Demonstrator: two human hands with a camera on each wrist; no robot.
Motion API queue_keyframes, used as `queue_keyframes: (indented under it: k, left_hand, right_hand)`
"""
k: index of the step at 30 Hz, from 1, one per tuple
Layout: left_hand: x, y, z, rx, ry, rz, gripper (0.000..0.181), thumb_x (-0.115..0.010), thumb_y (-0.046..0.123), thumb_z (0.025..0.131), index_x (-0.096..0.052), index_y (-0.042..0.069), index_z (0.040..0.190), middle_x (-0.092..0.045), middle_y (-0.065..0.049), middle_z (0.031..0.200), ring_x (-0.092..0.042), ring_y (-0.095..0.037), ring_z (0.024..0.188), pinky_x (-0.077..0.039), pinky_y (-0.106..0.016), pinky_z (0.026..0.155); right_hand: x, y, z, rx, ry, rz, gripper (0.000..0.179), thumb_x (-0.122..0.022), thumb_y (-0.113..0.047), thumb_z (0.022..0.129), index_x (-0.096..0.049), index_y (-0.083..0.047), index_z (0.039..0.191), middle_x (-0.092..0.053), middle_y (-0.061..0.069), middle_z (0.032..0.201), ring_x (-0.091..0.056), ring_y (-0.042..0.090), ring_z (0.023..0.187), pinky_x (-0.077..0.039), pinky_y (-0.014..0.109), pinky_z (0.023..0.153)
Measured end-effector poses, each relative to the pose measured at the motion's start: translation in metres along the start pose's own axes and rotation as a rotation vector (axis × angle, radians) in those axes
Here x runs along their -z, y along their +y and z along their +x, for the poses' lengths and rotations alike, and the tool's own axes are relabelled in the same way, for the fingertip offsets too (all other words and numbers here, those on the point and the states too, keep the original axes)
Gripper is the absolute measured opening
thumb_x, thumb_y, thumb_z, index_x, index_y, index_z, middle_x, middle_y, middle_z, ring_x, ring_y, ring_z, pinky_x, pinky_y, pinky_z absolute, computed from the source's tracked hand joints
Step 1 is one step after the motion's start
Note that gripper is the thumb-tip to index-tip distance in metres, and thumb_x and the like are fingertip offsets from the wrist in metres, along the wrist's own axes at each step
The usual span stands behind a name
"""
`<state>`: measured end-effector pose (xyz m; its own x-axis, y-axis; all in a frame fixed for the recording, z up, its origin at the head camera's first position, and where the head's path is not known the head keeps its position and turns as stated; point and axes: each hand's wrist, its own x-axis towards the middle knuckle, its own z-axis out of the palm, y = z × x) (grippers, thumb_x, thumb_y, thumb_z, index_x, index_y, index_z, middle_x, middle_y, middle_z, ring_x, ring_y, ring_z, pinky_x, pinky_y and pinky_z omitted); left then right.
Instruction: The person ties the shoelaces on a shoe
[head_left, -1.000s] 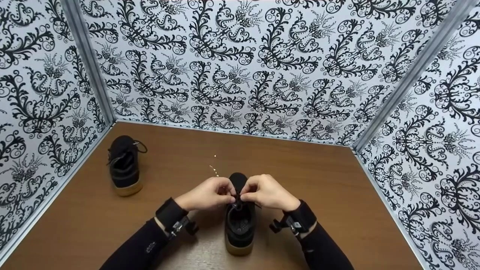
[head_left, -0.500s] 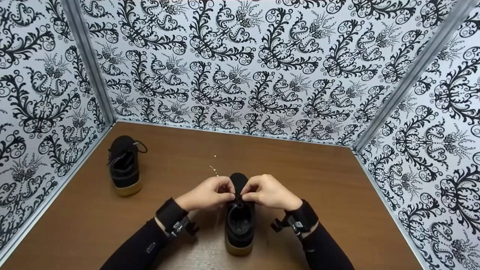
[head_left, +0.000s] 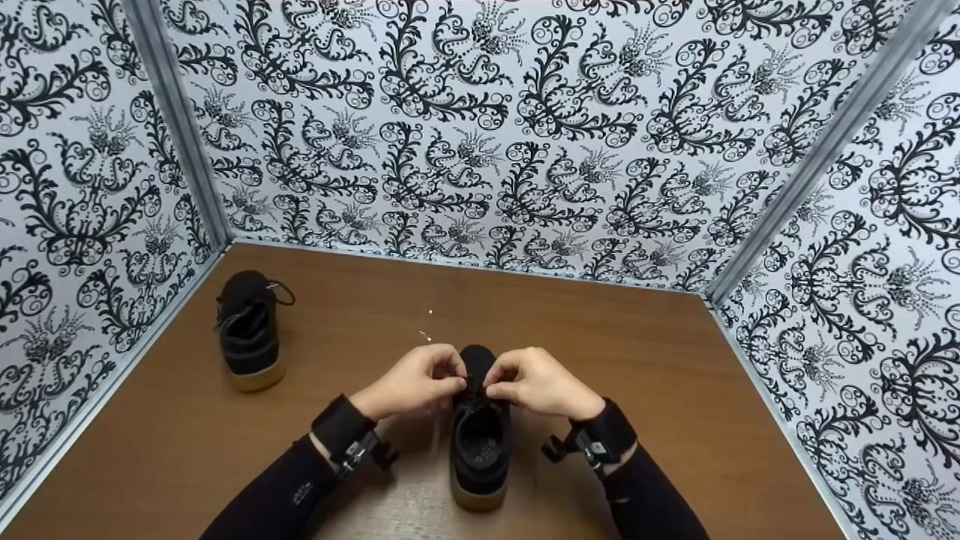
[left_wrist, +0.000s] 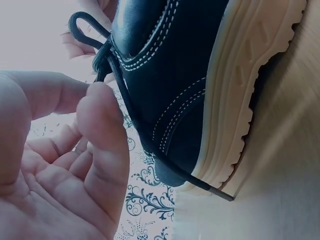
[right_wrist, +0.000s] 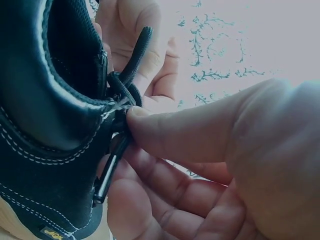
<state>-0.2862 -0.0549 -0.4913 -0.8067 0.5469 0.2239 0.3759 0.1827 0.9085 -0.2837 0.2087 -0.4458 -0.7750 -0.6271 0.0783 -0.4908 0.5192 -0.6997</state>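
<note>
A black shoe (head_left: 478, 474) with white stitching and a tan sole stands on the table, toe pointing away. My left hand (head_left: 420, 379) pinches the black shoelace between thumb and forefinger, beside the knot (left_wrist: 101, 59) in the left wrist view. A loop sticks out above that knot, and a loose lace end (left_wrist: 170, 164) hangs along the shoe's side. From the other side my right hand (head_left: 538, 384) pinches the lace at the knot (right_wrist: 125, 95), its thumb tip right on it. Another lace end (right_wrist: 106, 177) with a dark tip hangs under that thumb.
The matching black shoe (head_left: 251, 337) stands at the far left of the brown table (head_left: 615, 352), its laces loose on top. Patterned black-and-white panels (head_left: 480, 135) wall in the back and sides. Small pale specks show on the table beyond the left hand.
My left hand has drawn slightly away from the right hand, forward and to the left. The right hand has barely moved, and both shoes are where they were.
</note>
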Motion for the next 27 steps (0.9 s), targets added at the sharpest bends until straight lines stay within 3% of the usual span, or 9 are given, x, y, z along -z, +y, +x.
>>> queue_keyframes:
  k: [3,9,18,27]
  left_hand:
    - [0.0,-0.001,0.001,0.01,-0.006,-0.021,0.009,-0.074,0.004,0.101,-0.074,-0.001,0.109,-0.073,-0.006,0.087,-0.07,-0.031,0.067,-0.055,-0.026,0.056]
    - [0.0,-0.003,0.0,0.018,-0.024,-0.029,0.014,-0.073,0.006,0.103,-0.079,0.001,0.115,-0.077,-0.014,0.099,-0.068,-0.026,0.068,-0.054,-0.026,0.057]
    - [0.002,-0.005,0.0,0.024,-0.026,-0.051,0.012,-0.076,0.012,0.105,-0.084,0.009,0.113,-0.08,-0.003,0.1,-0.07,-0.013,0.079,-0.057,-0.022,0.068]
    - [0.0,-0.007,0.0,0.04,-0.022,-0.061,0.011,-0.079,0.016,0.104,-0.084,0.009,0.11,-0.078,-0.002,0.095,-0.067,-0.018,0.073,-0.055,-0.022,0.062]
  right_hand:
    - [0.0,0.0,0.0,0.006,-0.002,-0.007,0.003,-0.082,-0.01,0.101,-0.085,-0.009,0.102,-0.073,-0.006,0.08,-0.058,0.003,0.058,-0.048,0.021,0.056]
    - [0.002,-0.002,-0.001,0.001,-0.008,-0.014,0.007,-0.082,-0.008,0.1,-0.085,-0.014,0.103,-0.074,-0.009,0.083,-0.059,0.002,0.061,-0.049,0.02,0.058]
    - [0.009,-0.002,-0.004,-0.021,-0.036,0.023,0.007,-0.081,-0.012,0.102,-0.084,-0.014,0.108,-0.073,-0.011,0.083,-0.065,0.009,0.066,-0.051,0.022,0.06]
    - [0.011,-0.001,-0.007,-0.002,-0.072,-0.014,0.008,-0.085,-0.016,0.099,-0.083,-0.016,0.107,-0.077,-0.012,0.092,-0.073,0.017,0.081,-0.057,0.025,0.07]
